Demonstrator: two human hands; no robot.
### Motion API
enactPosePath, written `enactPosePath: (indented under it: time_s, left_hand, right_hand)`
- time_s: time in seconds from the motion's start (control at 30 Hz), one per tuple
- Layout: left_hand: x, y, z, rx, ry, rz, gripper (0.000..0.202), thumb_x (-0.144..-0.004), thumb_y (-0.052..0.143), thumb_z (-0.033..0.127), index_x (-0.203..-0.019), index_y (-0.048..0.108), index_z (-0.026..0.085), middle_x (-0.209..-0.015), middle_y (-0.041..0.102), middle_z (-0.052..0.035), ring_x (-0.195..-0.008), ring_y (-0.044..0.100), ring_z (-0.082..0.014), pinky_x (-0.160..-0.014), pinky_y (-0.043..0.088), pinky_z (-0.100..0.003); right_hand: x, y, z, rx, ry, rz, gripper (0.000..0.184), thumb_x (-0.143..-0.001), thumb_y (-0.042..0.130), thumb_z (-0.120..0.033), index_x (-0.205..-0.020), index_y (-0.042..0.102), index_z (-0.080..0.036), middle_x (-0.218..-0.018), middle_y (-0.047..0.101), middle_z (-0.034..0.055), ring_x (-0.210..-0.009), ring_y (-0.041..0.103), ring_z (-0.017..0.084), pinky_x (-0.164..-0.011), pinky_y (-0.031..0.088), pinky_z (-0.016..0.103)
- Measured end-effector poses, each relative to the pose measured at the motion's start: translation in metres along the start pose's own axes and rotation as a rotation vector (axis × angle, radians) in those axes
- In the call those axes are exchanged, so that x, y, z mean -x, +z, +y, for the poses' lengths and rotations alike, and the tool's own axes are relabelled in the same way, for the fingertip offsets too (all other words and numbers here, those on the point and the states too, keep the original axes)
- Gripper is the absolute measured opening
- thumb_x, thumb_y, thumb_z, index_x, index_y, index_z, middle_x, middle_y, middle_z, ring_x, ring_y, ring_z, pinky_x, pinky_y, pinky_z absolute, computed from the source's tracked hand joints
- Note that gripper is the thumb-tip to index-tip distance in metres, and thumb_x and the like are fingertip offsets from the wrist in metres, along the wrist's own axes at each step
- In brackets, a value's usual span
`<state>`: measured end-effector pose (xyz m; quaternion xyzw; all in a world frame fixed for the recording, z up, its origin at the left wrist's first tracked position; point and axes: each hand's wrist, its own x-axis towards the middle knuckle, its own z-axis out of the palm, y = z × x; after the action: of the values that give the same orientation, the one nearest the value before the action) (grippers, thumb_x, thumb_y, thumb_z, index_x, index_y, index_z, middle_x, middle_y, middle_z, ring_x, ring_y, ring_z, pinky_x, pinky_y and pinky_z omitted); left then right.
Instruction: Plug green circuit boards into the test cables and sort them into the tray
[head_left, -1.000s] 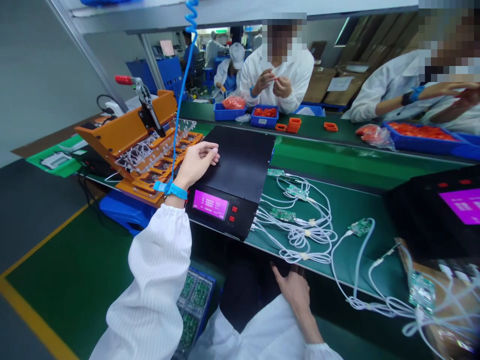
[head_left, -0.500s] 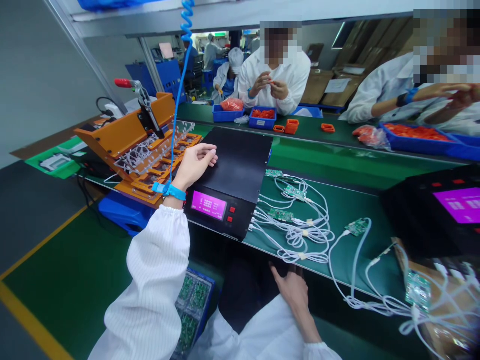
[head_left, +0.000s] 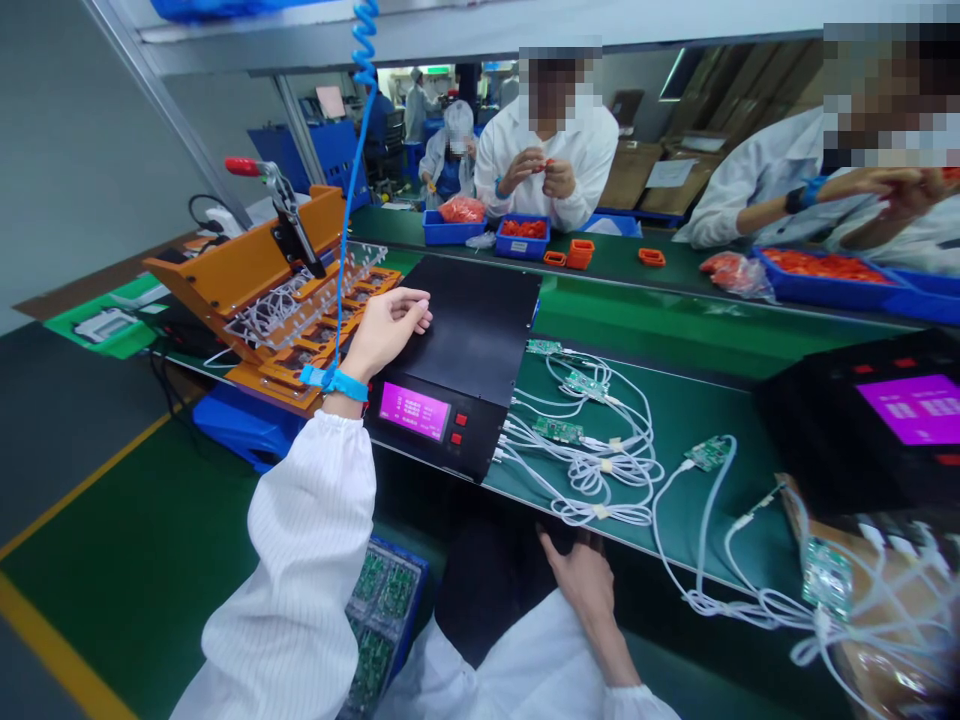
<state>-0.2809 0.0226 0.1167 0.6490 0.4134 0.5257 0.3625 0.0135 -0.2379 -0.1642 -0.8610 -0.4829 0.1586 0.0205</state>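
My left hand (head_left: pixel 394 325) rests on the top of a black box (head_left: pixel 469 335) with its fingers loosely curled and the thumb against them; nothing shows in the grip. A blue wrist strap (head_left: pixel 335 382) on that wrist joins a coiled blue cord. Below the hand, the box's front carries a lit magenta screen (head_left: pixel 414 411) and red buttons (head_left: pixel 459 429). My right hand (head_left: pixel 583 582) lies low by the bench's front edge, over my dark-clothed leg. Its thumb is spread away from the fingers, whose tips are partly hidden. No object is visible in it.
An orange fixture with a clamp (head_left: pixel 285 290) stands left. Green circuit boards (head_left: pixel 559 430) with white cables (head_left: pixel 600 480) lie right of the box, near a second black box (head_left: pixel 847 420). Opposite, co-workers handle orange parts beside blue bins (head_left: pixel 523 246). Below sits a tray of boards (head_left: pixel 386 600).
The view has shifted very slightly, so everything sits a little further left. Both my hands keep their poses and places. Across the bench, co-workers' hands have moved slightly.
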Motion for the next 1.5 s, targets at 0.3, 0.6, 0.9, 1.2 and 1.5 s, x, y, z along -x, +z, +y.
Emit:
enactPosePath:
  time_s: [0.3, 0.6, 0.9, 1.2, 1.5]
  left_hand:
    - [0.000, 0.001, 0.002, 0.002, -0.007, 0.005, 0.013, -0.090, 0.069, 0.018, -0.101, 0.071, 0.011, -0.077, 0.073, -0.0049, -0.069, 0.069, -0.0129, -0.068, 0.057, -0.025]
    - [0.000, 0.000, 0.002, -0.009, -0.008, 0.006, 0.014, -0.090, 0.070, 0.019, -0.102, 0.071, 0.012, -0.077, 0.073, -0.0051, -0.069, 0.069, -0.0135, -0.069, 0.058, -0.027]
    - [0.000, 0.000, 0.002, -0.003, -0.009, 0.008, 0.013, -0.090, 0.070, 0.018, -0.102, 0.071, 0.012, -0.077, 0.073, -0.0051, -0.069, 0.069, -0.0139, -0.069, 0.058, -0.027]
    - [0.000, -0.001, 0.000, -0.002, 0.009, -0.005, 0.018, -0.089, 0.074, 0.024, -0.102, 0.071, 0.012, -0.078, 0.073, -0.0057, -0.070, 0.070, -0.0148, -0.070, 0.059, -0.029]
    - [-0.001, 0.000, 0.002, -0.019, -0.009, -0.002, 0.021, -0.087, 0.075, 0.028, -0.102, 0.071, 0.013, -0.078, 0.073, -0.0058, -0.071, 0.070, -0.0151, -0.071, 0.059, -0.028]
  right_hand:
    - [0.001, -0.001, -0.001, -0.012, 0.008, -0.003, 0.078, -0.098, 0.041, -0.069, -0.146, 0.044, -0.008, -0.144, 0.053, 0.0274, -0.121, 0.065, 0.041, -0.100, 0.052, 0.050]
    - [0.001, -0.003, -0.001, -0.025, 0.005, 0.003, 0.077, -0.098, 0.041, -0.069, -0.147, 0.043, -0.009, -0.143, 0.053, 0.0270, -0.122, 0.065, 0.042, -0.100, 0.052, 0.050]
    - [0.002, -0.004, -0.001, -0.001, 0.006, -0.004, 0.077, -0.099, 0.041, -0.068, -0.146, 0.044, -0.008, -0.144, 0.053, 0.0273, -0.121, 0.065, 0.041, -0.099, 0.052, 0.049]
    - [0.002, -0.005, -0.002, -0.004, 0.021, -0.018, 0.077, -0.098, 0.041, -0.068, -0.145, 0.045, -0.008, -0.144, 0.053, 0.0269, -0.123, 0.064, 0.041, -0.102, 0.051, 0.049]
    - [0.003, -0.008, -0.005, -0.001, 0.002, 0.007, 0.075, -0.100, 0.044, -0.066, -0.143, 0.048, -0.005, -0.142, 0.055, 0.0285, -0.121, 0.065, 0.042, -0.099, 0.053, 0.049]
